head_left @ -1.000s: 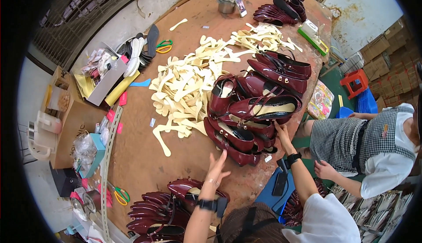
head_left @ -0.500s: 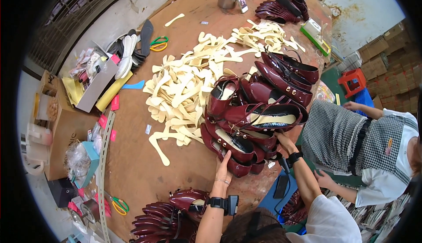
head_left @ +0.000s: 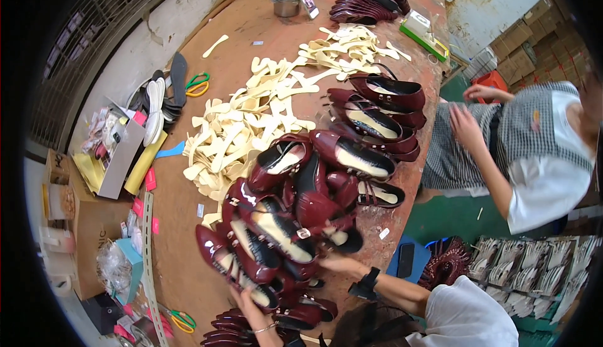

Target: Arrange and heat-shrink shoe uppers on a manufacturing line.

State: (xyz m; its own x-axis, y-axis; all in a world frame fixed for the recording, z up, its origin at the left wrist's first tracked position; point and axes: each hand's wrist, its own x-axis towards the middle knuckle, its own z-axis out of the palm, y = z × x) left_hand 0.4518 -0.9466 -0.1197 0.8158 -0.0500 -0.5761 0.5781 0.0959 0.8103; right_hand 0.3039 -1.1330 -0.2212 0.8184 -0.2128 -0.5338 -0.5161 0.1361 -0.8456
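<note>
A heaped bunch of glossy burgundy strap shoes (head_left: 270,231) with pale insoles lies over the near middle of the brown table, slightly blurred by motion. My left hand (head_left: 250,309) grips its near left side, against the lowest shoes. At its right side my right hand (head_left: 336,263) holds on, with the fingertips hidden behind the shoes. More burgundy shoes (head_left: 377,118) lie just beyond, toward the table's right edge. Left of them spreads a heap of cream insole pieces (head_left: 232,133). Nested burgundy shoes (head_left: 232,329) sit at the near edge, partly cut off.
Across the right edge stands another person (head_left: 502,140) with both hands raised. Scissors (head_left: 197,85) and a box of scraps (head_left: 119,158) lie on the left. A metal pot (head_left: 286,5) and a phone (head_left: 308,3) stand at the back.
My hands have drawn the bunch of shoes nearer and to the left, apart from the shoes behind. The view has shifted. The other person's hands are higher.
</note>
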